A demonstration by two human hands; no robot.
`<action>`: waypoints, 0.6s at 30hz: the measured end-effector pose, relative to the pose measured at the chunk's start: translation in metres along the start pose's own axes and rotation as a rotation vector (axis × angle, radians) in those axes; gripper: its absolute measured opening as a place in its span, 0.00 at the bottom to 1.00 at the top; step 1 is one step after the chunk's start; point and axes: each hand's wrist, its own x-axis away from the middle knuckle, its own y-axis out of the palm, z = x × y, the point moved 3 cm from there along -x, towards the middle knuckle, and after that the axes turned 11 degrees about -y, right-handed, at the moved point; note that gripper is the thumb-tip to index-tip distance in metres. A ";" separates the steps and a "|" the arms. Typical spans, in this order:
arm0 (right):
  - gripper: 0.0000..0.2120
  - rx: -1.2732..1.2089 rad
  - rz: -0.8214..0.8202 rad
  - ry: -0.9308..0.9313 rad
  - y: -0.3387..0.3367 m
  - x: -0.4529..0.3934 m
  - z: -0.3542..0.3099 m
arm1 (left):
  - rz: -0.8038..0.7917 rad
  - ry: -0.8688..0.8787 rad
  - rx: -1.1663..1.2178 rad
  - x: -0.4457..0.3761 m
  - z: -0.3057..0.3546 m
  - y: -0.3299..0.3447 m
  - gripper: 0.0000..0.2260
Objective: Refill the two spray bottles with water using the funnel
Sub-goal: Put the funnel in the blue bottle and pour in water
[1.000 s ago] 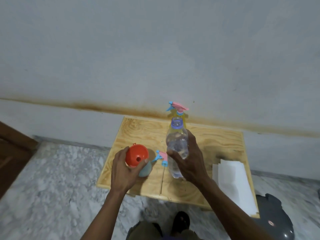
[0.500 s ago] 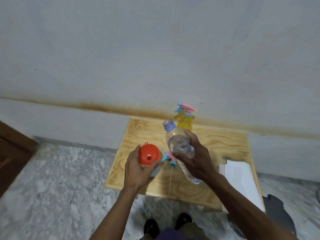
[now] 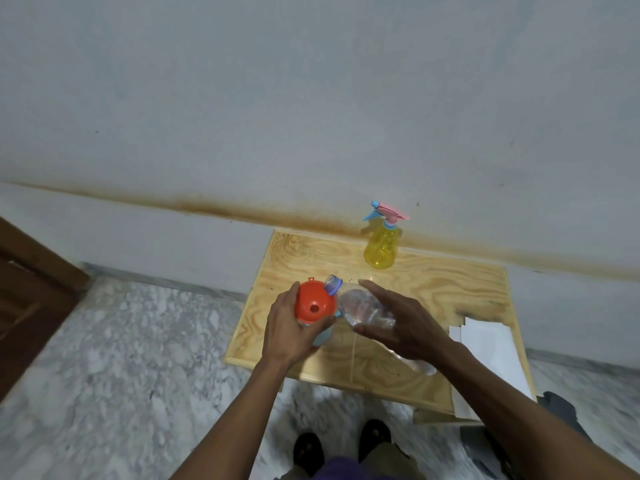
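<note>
Water bottle (image 3: 363,308) tipped further since 0.5 s earlier, my right hand (image 3: 398,323) gripping it, neck over orange funnel (image 3: 314,305), my left hand (image 3: 291,329) clasping funnel and blue spray bottle (image 3: 320,336) beneath, yellow spray bottle (image 3: 380,252) well beyond.

The one camera sits on my head, looking forward and steeply down over the small light plywood table (image 3: 433,292) toward the pale grey wall (image 3: 311,98).
</note>
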 end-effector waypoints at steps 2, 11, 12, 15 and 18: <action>0.41 0.047 -0.048 -0.026 -0.002 -0.005 0.006 | -0.007 0.009 -0.015 -0.001 -0.001 -0.001 0.46; 0.40 0.206 -0.160 -0.150 -0.012 -0.019 0.019 | -0.036 0.024 -0.054 -0.004 -0.002 -0.003 0.46; 0.40 0.225 -0.170 -0.163 -0.013 -0.019 0.020 | -0.041 0.029 -0.058 -0.005 -0.002 -0.004 0.46; 0.41 0.263 -0.195 -0.186 -0.013 -0.021 0.024 | -0.048 0.053 -0.054 -0.006 -0.002 -0.005 0.44; 0.41 0.291 -0.210 -0.215 -0.015 -0.023 0.024 | -0.048 0.071 -0.051 -0.006 -0.002 -0.006 0.43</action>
